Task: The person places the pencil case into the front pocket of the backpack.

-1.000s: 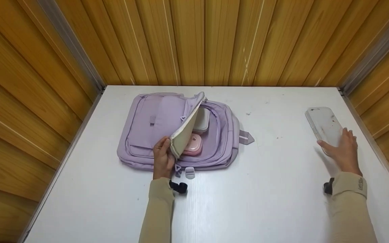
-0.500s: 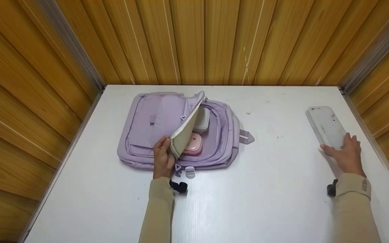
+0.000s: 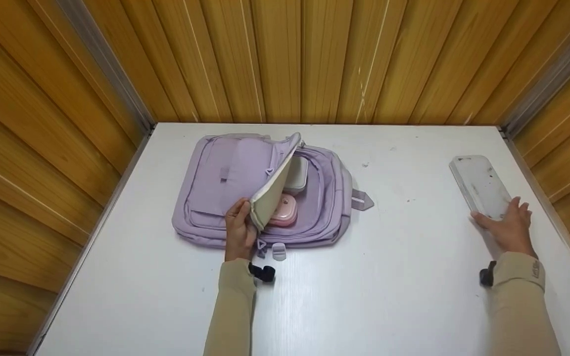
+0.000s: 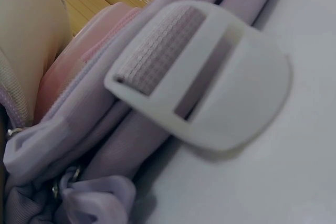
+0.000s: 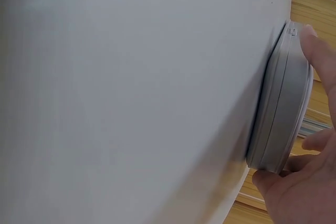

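Observation:
A lilac backpack (image 3: 250, 163) lies flat with its front compartment unzipped. My left hand (image 3: 238, 232) pinches the edge of the raised flap (image 3: 271, 200), which shows a cream lining. Inside the compartment sit a white rounded box (image 3: 296, 175) and a pink box (image 3: 284, 210), both partly hidden by the flap. At the right, a long, scuffed white box (image 3: 480, 185) rests on the table. My right hand (image 3: 510, 227) grips its near end, thumb on the left side and fingers on the right. A seam runs along the box's side (image 5: 281, 98) in the right wrist view.
The white table (image 3: 389, 291) is bounded by wood-patterned panels (image 3: 324, 59) at the back and sides. A strap buckle (image 4: 231, 77) and zipper pulls (image 4: 100, 198) hang at the backpack's near edge. A grey strap tip (image 3: 362, 200) sticks out to the right.
My right hand has slid slightly toward me and right along the white box, to its near end. My left hand keeps holding the flap in the same place.

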The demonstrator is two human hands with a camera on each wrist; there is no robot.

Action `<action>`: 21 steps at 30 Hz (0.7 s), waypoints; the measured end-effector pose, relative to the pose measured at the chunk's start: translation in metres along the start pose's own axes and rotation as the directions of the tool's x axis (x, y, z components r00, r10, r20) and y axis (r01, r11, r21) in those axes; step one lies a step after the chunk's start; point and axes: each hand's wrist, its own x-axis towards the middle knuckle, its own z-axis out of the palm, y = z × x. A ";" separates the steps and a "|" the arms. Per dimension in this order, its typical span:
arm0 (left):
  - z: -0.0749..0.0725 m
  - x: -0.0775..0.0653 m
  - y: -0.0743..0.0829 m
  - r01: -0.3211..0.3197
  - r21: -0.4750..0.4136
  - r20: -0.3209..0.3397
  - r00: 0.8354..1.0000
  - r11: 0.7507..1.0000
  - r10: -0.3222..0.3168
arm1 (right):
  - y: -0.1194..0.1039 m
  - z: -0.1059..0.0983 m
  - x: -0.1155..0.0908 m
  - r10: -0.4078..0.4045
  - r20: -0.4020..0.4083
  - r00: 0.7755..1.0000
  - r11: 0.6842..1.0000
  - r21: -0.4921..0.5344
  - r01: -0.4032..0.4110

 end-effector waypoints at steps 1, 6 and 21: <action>0.001 0.000 0.001 0.008 -0.011 -0.006 1.000 1.000 -0.008 | 0.000 0.000 0.000 0.002 0.003 1.000 1.000 -0.001 -0.002; 0.004 -0.002 0.003 0.026 -0.035 -0.030 0.999 0.999 -0.027 | -0.002 0.001 -0.001 -0.005 -0.015 1.000 1.000 -0.023 0.004; 0.001 0.000 0.000 0.009 -0.021 0.004 1.000 1.000 -0.009 | -0.007 0.006 0.001 0.021 0.039 0.999 0.994 -0.109 -0.017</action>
